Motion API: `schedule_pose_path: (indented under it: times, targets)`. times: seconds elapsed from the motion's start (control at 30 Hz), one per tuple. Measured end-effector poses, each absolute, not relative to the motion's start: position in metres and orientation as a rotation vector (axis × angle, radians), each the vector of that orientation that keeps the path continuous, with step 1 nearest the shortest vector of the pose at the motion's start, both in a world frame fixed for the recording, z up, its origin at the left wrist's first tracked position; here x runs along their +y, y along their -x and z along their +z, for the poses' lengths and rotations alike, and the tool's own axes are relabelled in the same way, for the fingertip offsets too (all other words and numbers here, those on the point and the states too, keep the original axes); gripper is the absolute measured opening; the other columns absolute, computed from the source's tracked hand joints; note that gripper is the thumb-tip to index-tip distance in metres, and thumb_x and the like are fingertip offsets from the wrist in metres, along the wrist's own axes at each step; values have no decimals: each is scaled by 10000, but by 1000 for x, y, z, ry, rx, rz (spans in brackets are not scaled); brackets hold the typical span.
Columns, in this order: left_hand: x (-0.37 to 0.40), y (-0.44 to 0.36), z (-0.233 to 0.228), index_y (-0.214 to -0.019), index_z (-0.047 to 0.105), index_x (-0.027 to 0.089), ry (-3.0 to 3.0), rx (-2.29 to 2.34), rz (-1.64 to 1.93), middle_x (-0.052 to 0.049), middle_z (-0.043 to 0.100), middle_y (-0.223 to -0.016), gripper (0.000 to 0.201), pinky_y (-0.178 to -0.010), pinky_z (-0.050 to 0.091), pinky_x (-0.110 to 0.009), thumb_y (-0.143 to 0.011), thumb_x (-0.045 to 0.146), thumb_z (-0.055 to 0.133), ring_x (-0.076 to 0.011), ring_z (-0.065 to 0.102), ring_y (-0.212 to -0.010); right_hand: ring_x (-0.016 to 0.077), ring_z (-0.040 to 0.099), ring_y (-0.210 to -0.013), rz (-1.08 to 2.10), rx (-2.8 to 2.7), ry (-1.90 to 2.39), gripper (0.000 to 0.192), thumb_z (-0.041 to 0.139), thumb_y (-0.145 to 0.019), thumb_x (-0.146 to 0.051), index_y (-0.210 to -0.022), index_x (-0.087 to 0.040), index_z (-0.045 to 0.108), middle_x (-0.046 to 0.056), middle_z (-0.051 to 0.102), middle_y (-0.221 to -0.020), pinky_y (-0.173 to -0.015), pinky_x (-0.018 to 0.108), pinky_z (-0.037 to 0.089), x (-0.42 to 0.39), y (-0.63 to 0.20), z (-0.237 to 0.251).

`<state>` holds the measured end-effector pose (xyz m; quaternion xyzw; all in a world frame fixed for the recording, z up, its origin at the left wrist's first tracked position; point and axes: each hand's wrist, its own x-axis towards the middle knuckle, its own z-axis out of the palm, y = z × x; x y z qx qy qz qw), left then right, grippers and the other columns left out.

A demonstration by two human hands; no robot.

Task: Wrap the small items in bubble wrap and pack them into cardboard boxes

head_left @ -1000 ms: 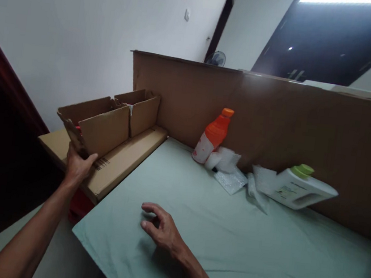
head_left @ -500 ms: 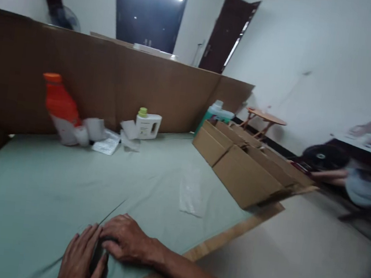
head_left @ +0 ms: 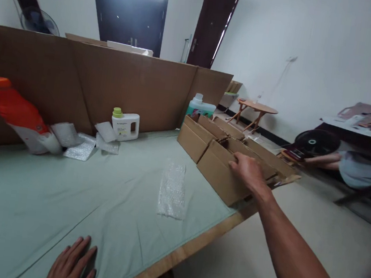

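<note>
Makeshift packing room in home: cloth-covered table [head_left: 63,196] walled by cardboard sheet [head_left: 111,80]; open cartons [head_left: 216,161] at table's right edge, bubble wrap [head_left: 172,189] and detergent bottles [head_left: 124,125] on it; dark doors [head_left: 213,25] behind

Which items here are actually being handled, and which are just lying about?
In hand:
right hand on the rim of the nearest cardboard box
left hand flat on the green sheet

Lying about:
bubble wrap
orange bottle
white jug
green jug
</note>
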<state>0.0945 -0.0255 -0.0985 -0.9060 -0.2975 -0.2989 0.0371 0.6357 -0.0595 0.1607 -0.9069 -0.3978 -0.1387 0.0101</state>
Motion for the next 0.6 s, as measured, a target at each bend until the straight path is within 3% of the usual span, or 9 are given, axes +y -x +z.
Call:
schedule_pose_path:
  times: [0.2, 0.33, 0.47, 0.6]
  targets:
    - [-38, -109, -87, -1207, 669, 249, 2770, -1154, -1060, -139, 657, -1328, 335, -887, 581, -553, -899, 333, 571, -352, 639, -1195, 272, 706, -876, -380, -1528, 2586, 268, 557, -881, -276, -1071, -195, 730, 105, 781, -998, -697, 322, 440, -88, -601, 158]
    - [-47, -128, -72, -1257, 649, 260, 2887, -1461, -1221, -113, 645, -1350, 375, -964, 568, -508, -911, 383, 571, -311, 627, -1230, 224, 695, -777, -408, -1876, 2187, 172, 581, -881, -243, -949, -233, 738, 39, 786, -881, -701, 312, 449, -98, -548, 154]
    - [-52, -140, -45, -1451, 471, 238, 2880, -1861, -1427, -148, 545, -1461, 633, -1052, 504, -547, -881, 463, 628, -340, 553, -1319, 207, 658, -772, -516, -2129, 1710, 157, 580, -909, -177, -995, -209, 708, 39, 770, -863, -772, 333, 430, -90, -482, 160]
    - [-48, -131, -25, -1568, 257, 263, 2847, -2026, -1682, -161, 363, -1595, 965, -1166, 330, -623, -777, 505, 753, -388, 397, -1436, 181, 606, -734, -452, -2329, 1334, 192, 500, -933, -103, -971, -171, 675, 44, 737, -839, -756, 335, 391, -68, -410, 158]
